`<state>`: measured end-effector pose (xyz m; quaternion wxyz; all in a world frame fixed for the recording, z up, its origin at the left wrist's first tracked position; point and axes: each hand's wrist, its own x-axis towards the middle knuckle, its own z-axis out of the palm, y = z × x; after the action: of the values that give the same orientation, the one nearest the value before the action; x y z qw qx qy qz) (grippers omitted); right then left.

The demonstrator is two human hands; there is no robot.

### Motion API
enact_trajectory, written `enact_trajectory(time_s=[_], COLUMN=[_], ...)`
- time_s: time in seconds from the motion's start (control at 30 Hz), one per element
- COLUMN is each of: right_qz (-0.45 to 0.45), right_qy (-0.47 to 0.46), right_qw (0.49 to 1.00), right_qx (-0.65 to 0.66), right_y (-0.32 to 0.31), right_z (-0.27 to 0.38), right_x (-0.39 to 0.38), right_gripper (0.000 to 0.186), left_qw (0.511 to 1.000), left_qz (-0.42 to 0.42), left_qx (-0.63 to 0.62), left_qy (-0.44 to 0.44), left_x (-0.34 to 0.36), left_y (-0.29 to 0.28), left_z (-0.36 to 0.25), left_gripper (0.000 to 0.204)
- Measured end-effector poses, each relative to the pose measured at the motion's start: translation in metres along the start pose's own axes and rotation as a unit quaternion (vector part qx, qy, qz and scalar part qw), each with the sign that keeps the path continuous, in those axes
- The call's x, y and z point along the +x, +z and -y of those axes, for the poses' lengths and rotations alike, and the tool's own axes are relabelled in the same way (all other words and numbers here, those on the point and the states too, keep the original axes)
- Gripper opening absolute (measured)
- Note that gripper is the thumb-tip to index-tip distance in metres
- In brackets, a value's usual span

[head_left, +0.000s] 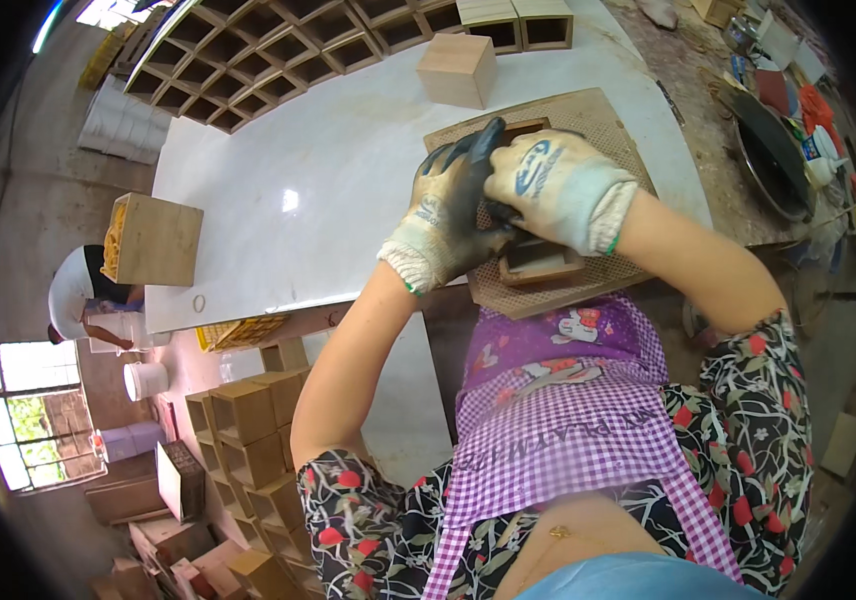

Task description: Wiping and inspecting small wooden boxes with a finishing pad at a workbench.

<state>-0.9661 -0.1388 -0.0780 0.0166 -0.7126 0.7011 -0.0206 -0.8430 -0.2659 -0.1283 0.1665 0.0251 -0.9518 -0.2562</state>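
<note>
- Fingers (488, 140), left hand (444, 205): gloved, dark-coated, partly spread, thumb apart; whether they grip cannot be told.
- Fingers, right hand (546, 185): gloved, curled inward beside the left; tips hidden, hold cannot be told.
- Wooden frame (551, 272): open, box-like, beneath both hands, parts showing beyond and nearer; lies on the perforated board, by the counter's near edge, toward its right end.
- Handling (judged): light, stiff, dry; little slip against coated gloves; thin walls and corner joints liable to chip or rack.
- Hold (judged): opposite outer walls, close to the corners, pressure even.
- Perforated board (613, 122): brown, flat, beneath frame.
- Pale wooden cube (456, 72): on the counter (298, 240), just past the board.
- Open wooden boxes (296, 50): rowed along the counter's far edge.
</note>
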Motion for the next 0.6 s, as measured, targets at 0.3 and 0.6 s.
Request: enact_trajectory(time_s=[0.3, 0.6], right_qz=[-0.018, -0.062], right_qy=[0.111, 0.065], right_qw=[0.993, 0.996], right_qx=[-0.039, -0.029], right_y=[-0.011, 0.006], right_z=[-0.039, -0.025], right_x=[-0.055, -0.035], right_gripper=[0.029, 0.020], left_qw=[0.999, 0.994], left_qz=[-0.011, -0.060], left_qx=[0.039, 0.085], left_qy=[-0.031, 0.009], left_x=[-0.004, 0.003], left_y=[0.011, 0.017], left_z=[-0.006, -0.005], left_gripper=[0.093, 0.041])
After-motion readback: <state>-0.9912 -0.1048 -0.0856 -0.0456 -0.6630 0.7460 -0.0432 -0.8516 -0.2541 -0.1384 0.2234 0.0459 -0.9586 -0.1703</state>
